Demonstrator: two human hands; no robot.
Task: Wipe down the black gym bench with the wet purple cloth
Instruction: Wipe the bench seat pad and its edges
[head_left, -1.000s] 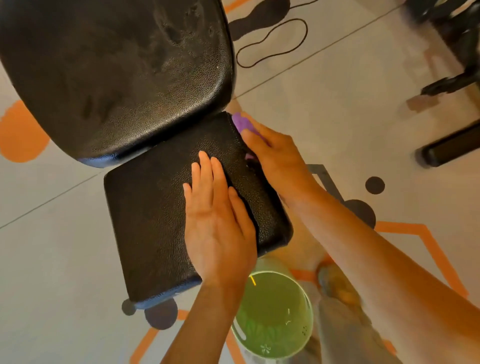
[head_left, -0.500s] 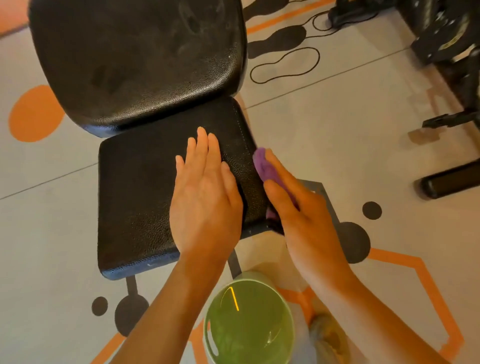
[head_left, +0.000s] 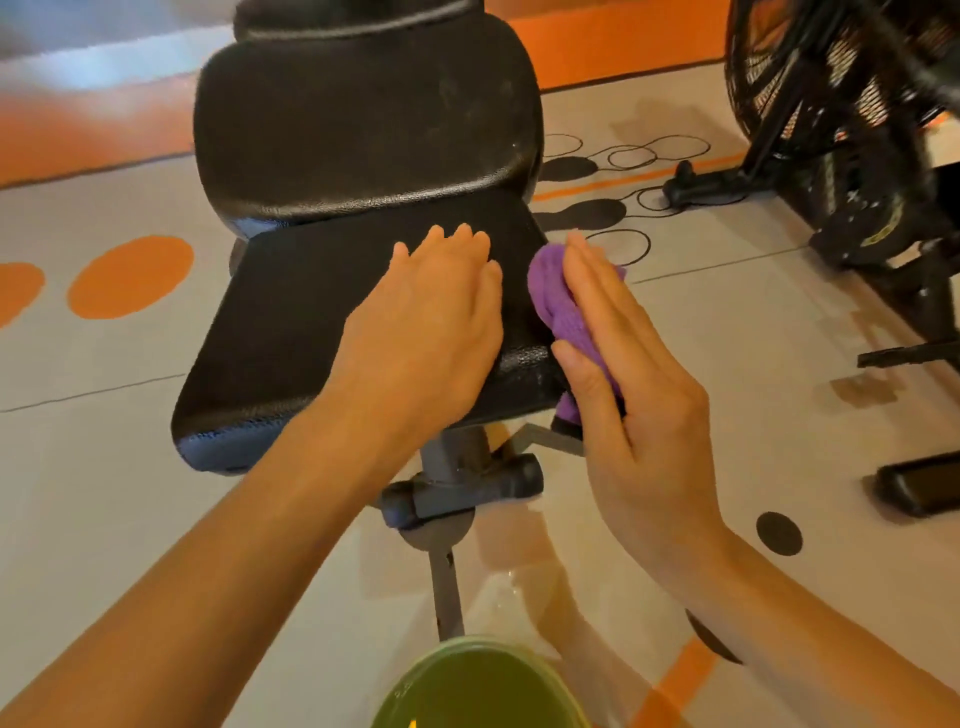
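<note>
Purple cloth (head_left: 558, 306) is sitting bunched under your right hand (head_left: 631, 395), whose grip is lying open, fingers straight and together, pressing the cloth flat against the right side edge of the seat pad (head_left: 291, 332). You are not clamping it; the palm and fingers are simply pinning it to the vinyl. That side edge is running away from you toward the backrest pad (head_left: 363, 119), so its long axis is lying in line with your right fingers, and I judge the coming stroke is best going along that line rather than across it. Your left hand (head_left: 431, 332) is resting flat and open on top of the surface, just inboard of the right grip, bracing the pad. The unwiped top is lying to the left of the cloth, past the left hand, so the right hand is the nearer one for the edge. A green bucket (head_left: 478, 686) is standing below both grips, close to you.
</note>
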